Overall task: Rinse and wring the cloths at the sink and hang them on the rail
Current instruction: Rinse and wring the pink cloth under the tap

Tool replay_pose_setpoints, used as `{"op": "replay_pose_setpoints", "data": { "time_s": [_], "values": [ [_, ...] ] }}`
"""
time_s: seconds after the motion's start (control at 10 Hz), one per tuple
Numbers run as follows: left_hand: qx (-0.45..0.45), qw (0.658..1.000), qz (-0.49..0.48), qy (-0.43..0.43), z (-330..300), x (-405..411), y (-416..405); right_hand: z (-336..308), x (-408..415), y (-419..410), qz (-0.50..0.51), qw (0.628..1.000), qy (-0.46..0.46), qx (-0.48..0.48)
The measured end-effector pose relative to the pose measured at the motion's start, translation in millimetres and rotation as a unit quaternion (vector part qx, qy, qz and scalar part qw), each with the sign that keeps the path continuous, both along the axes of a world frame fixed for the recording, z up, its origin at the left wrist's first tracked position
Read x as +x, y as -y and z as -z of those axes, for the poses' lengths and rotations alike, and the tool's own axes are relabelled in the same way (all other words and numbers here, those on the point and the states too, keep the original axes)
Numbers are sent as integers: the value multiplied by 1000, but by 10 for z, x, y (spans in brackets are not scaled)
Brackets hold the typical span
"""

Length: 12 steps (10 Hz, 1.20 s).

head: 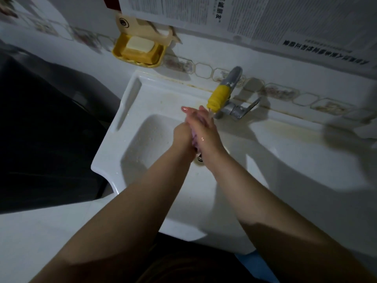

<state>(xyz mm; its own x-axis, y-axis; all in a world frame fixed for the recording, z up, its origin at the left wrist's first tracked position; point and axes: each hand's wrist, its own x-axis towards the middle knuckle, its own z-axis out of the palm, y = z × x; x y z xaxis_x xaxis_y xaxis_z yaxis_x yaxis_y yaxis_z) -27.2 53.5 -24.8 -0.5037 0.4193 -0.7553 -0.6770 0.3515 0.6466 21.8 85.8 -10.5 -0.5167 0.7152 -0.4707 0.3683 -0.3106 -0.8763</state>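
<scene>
A small pink cloth [194, 138] is squeezed between my two hands over the white sink [142, 144], and only a strip of it shows. My left hand [181, 133] grips it from the left with curled fingers. My right hand [206, 130] lies against it from the right, wet, with its fingers stretched out toward the tap. Both hands are just below the yellow spout tip [217, 97] of the tap. The drain [200, 159] is partly visible under my right wrist. No rail is in view.
The chrome tap lever [243, 109] sticks out to the right of the spout. A yellow soap dish [138, 50] with soap bars hangs on the tiled wall, upper left. Newspaper sheets [244, 15] cover the wall above. A dark appliance [40, 129] stands left of the sink.
</scene>
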Motion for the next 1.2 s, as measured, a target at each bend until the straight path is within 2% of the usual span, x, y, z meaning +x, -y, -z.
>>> {"op": "replay_pose_setpoints", "data": {
  "time_s": [0.1,0.2,0.3,0.4,0.5,0.6,0.7,0.8,0.9,1.0,1.1,1.2],
  "values": [
    [21,997,56,39,72,222,111,71,-67,1,53,996,18,72],
    [-43,990,136,-1,21,288,179,129,-139,-207,158,986,30,46],
    [-50,981,187,-13,-82,292,202,155,-25,-323,153,988,25,-11],
    [-32,958,286,7,-78,392,269,346,339,-418,156,986,59,22],
    [-16,919,386,-84,30,450,308,528,637,-487,151,975,151,54],
    [-15,873,433,-225,180,436,277,427,690,-610,156,969,180,69],
    [-16,852,440,-282,272,375,270,338,577,-770,41,980,146,132],
    [-76,789,485,-370,322,229,335,235,639,-901,-73,975,143,154],
    [-130,680,491,-528,340,-10,448,26,908,-1051,-219,941,202,159],
    [-125,619,501,-592,320,-279,561,-29,1044,-1025,-376,879,283,73],
    [-130,570,535,-610,250,-514,671,-62,1027,-881,-438,859,257,-57],
    [-179,540,584,-579,228,-640,804,-37,979,-847,-428,856,245,-155]
  ]
}}
